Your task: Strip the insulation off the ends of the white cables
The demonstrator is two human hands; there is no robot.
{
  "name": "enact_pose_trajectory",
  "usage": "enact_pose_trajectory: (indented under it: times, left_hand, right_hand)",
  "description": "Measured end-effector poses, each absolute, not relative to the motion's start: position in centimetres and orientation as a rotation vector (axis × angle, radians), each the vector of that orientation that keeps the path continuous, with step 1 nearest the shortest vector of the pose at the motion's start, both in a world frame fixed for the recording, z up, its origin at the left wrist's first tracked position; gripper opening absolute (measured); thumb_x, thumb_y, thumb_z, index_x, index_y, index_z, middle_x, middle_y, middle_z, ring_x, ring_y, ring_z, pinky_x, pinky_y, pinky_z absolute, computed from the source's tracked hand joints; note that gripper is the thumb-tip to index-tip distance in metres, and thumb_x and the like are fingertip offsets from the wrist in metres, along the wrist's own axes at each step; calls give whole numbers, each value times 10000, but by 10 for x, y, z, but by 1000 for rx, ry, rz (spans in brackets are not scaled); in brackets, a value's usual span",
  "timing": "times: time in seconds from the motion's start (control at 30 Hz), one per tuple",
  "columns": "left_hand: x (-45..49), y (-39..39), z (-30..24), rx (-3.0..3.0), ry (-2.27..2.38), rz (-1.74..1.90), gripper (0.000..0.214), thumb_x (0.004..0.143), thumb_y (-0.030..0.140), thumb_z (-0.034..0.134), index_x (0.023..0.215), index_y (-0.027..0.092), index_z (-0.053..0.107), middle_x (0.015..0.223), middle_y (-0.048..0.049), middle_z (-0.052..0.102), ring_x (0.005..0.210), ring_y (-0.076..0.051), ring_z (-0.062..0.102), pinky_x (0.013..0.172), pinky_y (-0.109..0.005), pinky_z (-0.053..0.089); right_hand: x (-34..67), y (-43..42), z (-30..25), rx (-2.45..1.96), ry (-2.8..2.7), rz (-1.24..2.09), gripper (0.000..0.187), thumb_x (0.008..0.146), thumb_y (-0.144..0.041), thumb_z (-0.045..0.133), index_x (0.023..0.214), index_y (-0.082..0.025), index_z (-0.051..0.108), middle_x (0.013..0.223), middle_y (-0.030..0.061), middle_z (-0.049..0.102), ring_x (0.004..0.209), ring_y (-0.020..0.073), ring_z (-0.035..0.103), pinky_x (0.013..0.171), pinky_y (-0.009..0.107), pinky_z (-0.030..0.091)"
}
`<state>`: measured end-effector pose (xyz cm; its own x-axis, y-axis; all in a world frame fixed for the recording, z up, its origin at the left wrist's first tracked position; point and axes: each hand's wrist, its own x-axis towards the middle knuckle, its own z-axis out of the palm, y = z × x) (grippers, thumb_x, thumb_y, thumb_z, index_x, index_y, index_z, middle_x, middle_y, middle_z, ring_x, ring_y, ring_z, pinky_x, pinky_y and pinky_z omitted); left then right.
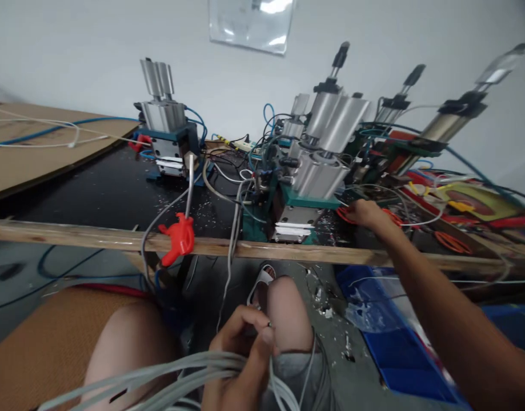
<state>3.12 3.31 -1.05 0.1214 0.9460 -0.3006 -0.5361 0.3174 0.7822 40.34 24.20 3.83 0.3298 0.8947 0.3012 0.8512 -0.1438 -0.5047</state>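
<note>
Pinching 1 cable end (269, 325) over the legs (289, 314), the left hand (240, 354) could lose it if the loose cables (197, 361) snag, while the right hand (367, 216) is by orange handles (344, 214) on the surface (103, 194), its grip impossible to tell.

Soft, bright light glares off the glossy sheet (250, 25); the view's edges stretch and blur.

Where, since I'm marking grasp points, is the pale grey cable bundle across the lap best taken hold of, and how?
Probably just left of the left hand, coming from above and closing around the pale grey cable bundle: there its strands run closer together and their upper side is exposed, while toward the bottom left they fan apart.
</note>
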Motion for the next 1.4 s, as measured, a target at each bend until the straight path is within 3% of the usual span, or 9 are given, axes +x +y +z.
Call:
enact_pose_trajectory:
  times: [0.13,0.2,0.3,0.4,0.57,0.87,1.4]
  left_hand:
    - [31,35,-14,571,843,1184,510,711,597,912,741,162,647,558,47,554,436,-26,302,460,-177,163]
    - [31,36,-15,572,819,1211,481,730,562,916,746,157,657,576,41,580,434,-21,331,462,-178,164]
    - [31,36,-16,580,826,1238,438,747,523,919,753,161,672,594,30,614,461,-34,393,477,-180,201]
    - [31,34,-13,626,881,1230,435,775,545,887,723,173,667,596,21,604,507,-63,410,504,-193,256]
    - [29,30,-9,690,941,1221,433,766,546,883,674,186,661,603,16,594,554,-101,454,543,-208,318]
    - [27,27,-20,670,801,1228,309,848,438,852,734,193,701,688,11,652,666,-137,573,654,-216,443]
    - [23,29,-22,720,754,1216,255,884,379,832,757,187,722,711,15,631,668,-122,571,651,-207,446]
  right_hand:
    - [403,209,42,-1826,-1490,160,326,1107,-392,490,994,-182,714,989,22,702,883,143,706,751,256,590]
    - [387,176,37,-1690,-1469,180,284,1055,-441,595,912,-211,681,898,25,713,750,110,680,684,231,584]
    - [336,113,26,-1487,-1489,250,366,851,-620,778,911,-281,653,848,42,746,702,154,734,611,229,578]
    - [269,55,17,-1417,-1539,292,277,864,-517,804,873,-269,681,640,-25,647,477,106,603,416,187,459]
    - [193,6,8,-1400,-1740,330,323,935,-488,703,777,-246,560,593,-68,554,475,97,544,444,180,447]
    - [169,1,-13,-1320,-1824,239,353,963,-341,684,743,-244,425,532,-103,444,407,56,439,391,159,325]
    - [172,-3,-8,-1336,-1840,232,316,969,-294,680,754,-243,455,554,-96,464,431,59,456,423,168,356]
